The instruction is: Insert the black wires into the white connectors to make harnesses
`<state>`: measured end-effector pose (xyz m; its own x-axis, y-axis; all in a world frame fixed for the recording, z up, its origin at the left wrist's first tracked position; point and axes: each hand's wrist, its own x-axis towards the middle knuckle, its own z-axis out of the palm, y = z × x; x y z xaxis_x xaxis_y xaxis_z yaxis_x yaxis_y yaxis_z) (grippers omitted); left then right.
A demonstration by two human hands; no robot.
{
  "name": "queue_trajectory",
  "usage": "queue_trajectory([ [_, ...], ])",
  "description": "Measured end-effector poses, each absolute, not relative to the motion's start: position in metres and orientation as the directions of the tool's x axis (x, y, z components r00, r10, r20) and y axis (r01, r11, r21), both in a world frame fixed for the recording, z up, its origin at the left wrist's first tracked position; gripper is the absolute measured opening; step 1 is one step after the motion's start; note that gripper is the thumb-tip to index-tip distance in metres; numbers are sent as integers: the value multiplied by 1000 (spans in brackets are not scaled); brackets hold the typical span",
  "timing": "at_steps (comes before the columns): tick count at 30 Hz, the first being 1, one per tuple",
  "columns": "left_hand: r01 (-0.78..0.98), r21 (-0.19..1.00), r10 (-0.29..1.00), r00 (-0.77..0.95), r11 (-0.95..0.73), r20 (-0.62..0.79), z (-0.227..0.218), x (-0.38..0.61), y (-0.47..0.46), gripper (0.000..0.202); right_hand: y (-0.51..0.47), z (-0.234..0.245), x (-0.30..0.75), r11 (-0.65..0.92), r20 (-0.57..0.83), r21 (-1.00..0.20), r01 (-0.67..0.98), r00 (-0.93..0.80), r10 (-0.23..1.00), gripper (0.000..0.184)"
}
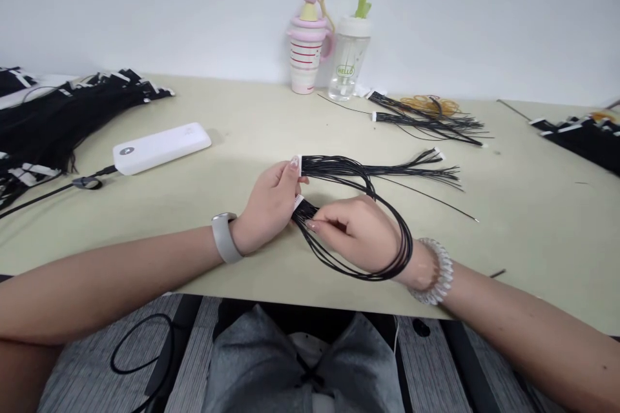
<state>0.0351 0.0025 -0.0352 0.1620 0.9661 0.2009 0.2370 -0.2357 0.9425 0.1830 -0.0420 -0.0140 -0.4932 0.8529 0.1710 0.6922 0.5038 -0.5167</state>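
Observation:
My left hand (pixel 272 203) is closed on a wiring harness of thin black wires (pixel 407 232), its thumb pressing on a white connector (pixel 299 166). A second white connector (pixel 298 202) on the harness sits just below, against the fingers of that hand. From there the wires curve in a wide loop around my right wrist and back up. My right hand (pixel 361 229) pinches wires close to the lower connector, thumb and forefinger together. Loose wire ends fan out to the right, a small white connector (pixel 438 153) among them, and one single wire (pixel 426 194) stretches farther out.
Black wire bundles with white connectors lie at the left (pixel 92 100) and right (pixel 588 139). A white power bank (pixel 162 148) with a cable is at left. Behind stand a pink-lidded cup (pixel 305 55) and a clear bottle (pixel 349 55), near more wires (pixel 426 119) and yellow rubber bands (pixel 431 103).

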Motion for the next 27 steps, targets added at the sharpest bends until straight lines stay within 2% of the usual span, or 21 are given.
queue_trajectory([
  [3, 242, 939, 964, 170, -244, 206, -35, 35, 2, 41, -42, -15, 182, 519, 202, -481, 706, -488, 850, 27],
  [11, 270, 934, 968, 153, -233, 197, -36, 35, 3, 42, -39, -17, 180, 531, 225, -491, 691, -488, 843, 31],
  [17, 268, 940, 973, 156, -210, 173, -36, 36, 2, 43, -41, -19, 178, 535, 268, -426, 730, -462, 845, 25],
  [19, 261, 943, 972, 161, -208, 170, -36, 36, 1, 42, -40, -15, 183, 515, 215, -450, 730, -471, 856, 18],
  [23, 248, 939, 965, 169, -240, 202, -36, 35, 1, 44, -33, 5, 212, 465, -43, -502, 729, -558, 829, 17],
  [25, 254, 938, 966, 171, -235, 195, -36, 35, 1, 44, -27, 18, 232, 367, -39, -494, 788, -441, 896, 14],
  [27, 258, 937, 965, 178, -235, 193, -37, 35, 1, 45, -20, 29, 250, 203, 103, -565, 800, -176, 979, 11],
])
